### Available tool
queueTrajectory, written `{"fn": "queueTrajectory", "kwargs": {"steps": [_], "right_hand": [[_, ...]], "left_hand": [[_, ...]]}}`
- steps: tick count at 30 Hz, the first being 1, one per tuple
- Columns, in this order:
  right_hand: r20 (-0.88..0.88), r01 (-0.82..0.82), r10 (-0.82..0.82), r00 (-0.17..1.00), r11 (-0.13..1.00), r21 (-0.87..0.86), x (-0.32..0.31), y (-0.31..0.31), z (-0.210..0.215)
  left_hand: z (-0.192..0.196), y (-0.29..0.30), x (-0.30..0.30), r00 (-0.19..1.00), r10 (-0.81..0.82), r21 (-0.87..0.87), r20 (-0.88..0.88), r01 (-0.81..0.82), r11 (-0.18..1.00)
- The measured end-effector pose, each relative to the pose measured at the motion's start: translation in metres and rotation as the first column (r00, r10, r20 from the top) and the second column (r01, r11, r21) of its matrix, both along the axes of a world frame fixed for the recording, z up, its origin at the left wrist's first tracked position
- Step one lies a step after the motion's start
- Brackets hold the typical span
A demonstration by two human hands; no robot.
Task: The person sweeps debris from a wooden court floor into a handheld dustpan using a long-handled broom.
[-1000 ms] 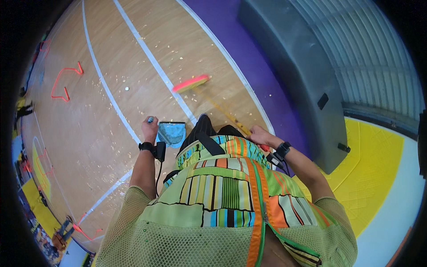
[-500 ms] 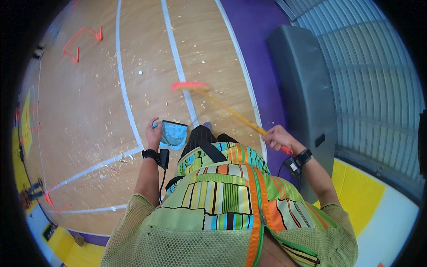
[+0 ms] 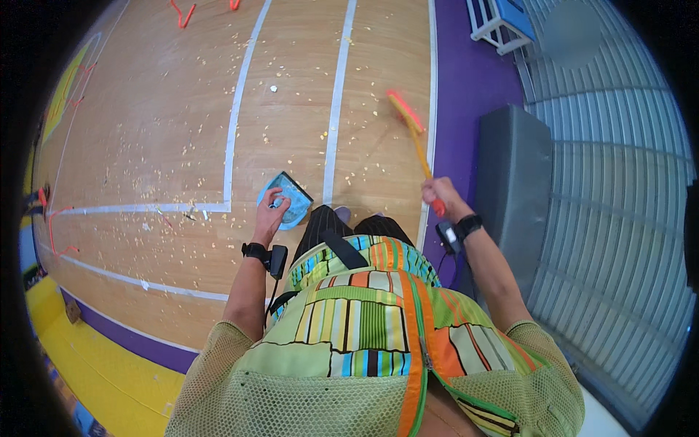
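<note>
My left hand [image 3: 271, 209] is curled at the handle of a light blue dustpan [image 3: 295, 210], just left of my feet. The dustpan's dark front lip slants toward the upper right, and its inside shows mottled blue. My right hand [image 3: 443, 197] grips a small broom [image 3: 422, 153] near the orange-red end of its yellow handle. Away from me, the broom's pink-red bristle head is slightly blurred, over the wooden floor beside the white border line. Wrist straps with small black devices sit on both my forearms.
Pale scraps [image 3: 196, 138] lie scattered over the wooden floor [image 3: 306, 95], which has white lines. To the right are a purple strip [image 3: 473, 73], a grey padded block [image 3: 513, 182] and a ribbed metal wall [image 3: 619, 160]. A blue-topped bench [image 3: 510, 22] stands at the far right.
The broom has swung from in front of me out to the right. The dustpan has turned, its lip now slanting. My view has shifted, bringing the bench into sight.
</note>
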State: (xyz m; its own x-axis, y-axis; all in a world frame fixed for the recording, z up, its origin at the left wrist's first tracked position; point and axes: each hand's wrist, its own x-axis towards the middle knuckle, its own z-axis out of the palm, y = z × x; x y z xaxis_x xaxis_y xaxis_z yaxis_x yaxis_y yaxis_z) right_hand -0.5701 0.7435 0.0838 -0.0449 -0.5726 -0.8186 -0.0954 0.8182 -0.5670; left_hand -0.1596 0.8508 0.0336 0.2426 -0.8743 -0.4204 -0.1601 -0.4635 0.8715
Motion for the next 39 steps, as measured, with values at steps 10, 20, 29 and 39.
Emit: {"fn": "queueTrajectory", "kwargs": {"steps": [10, 20, 29, 39], "right_hand": [[0.059, -0.634, 0.642, 0.765, 0.733, 0.248, -0.012, 0.003, 0.016], [0.025, -0.758, 0.789, 0.614, 0.581, 0.299, -0.113, -0.062, -0.012], [0.179, -0.615, 0.590, 0.787, 0.771, 0.166, -0.132, -0.156, 0.023], [0.320, -0.311, 0.265, 0.909, 0.945, 0.100, -0.018, -0.269, 0.055]], "left_hand": [[0.002, -0.002, -0.010, 0.977, 0.009, 0.071, 0.212, -0.025, 0.997], [-0.017, -0.006, -0.052, 0.863, 0.487, 0.038, 0.134, -0.495, 0.868], [0.010, 0.062, -0.033, 0.477, 0.852, -0.088, 0.215, -0.860, 0.503], [0.016, 0.077, -0.023, 0.321, 0.920, -0.178, 0.226, -0.915, 0.363]]}}
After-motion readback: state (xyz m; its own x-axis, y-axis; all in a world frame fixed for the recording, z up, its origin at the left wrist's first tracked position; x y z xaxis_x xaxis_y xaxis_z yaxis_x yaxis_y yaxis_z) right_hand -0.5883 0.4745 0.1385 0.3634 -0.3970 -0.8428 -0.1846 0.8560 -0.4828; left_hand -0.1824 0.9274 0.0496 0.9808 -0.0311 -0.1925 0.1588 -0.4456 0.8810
